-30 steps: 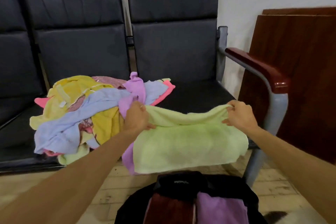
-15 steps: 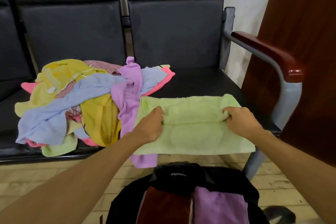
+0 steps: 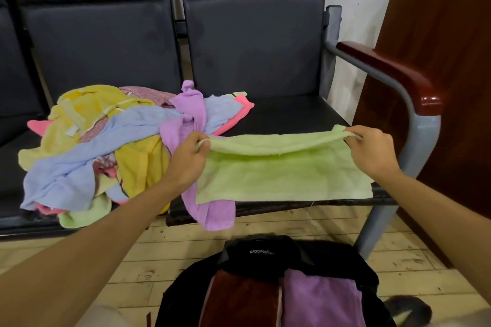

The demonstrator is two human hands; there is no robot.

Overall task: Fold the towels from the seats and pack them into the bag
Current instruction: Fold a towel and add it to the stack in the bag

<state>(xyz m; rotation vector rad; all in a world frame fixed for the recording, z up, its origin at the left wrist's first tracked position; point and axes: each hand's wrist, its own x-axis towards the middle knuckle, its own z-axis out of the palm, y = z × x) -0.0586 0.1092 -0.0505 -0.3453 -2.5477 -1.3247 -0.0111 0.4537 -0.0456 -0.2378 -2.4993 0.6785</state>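
Observation:
A light green towel (image 3: 281,175) lies folded over on the front of the right black seat (image 3: 289,111). My left hand (image 3: 188,156) pinches its top left corner and my right hand (image 3: 372,151) pinches its top right corner, holding the upper edge stretched a little above the seat. A heap of towels (image 3: 106,146) in yellow, blue, purple and pink covers the middle seat. On the floor below stands an open black bag (image 3: 260,255) with a dark red towel (image 3: 239,297) and a purple towel (image 3: 318,300) folded inside.
A grey metal armrest with a red-brown wooden top (image 3: 390,79) borders the right seat. A brown wooden panel (image 3: 449,82) leans against the wall at the right. A purple towel (image 3: 212,212) hangs over the seat's front edge. Pale wooden floor (image 3: 159,265) lies under the seats.
Both hands have lifted the green towel's upper edge off the seat and pulled it taut, moving it back from the lower position of half a second ago.

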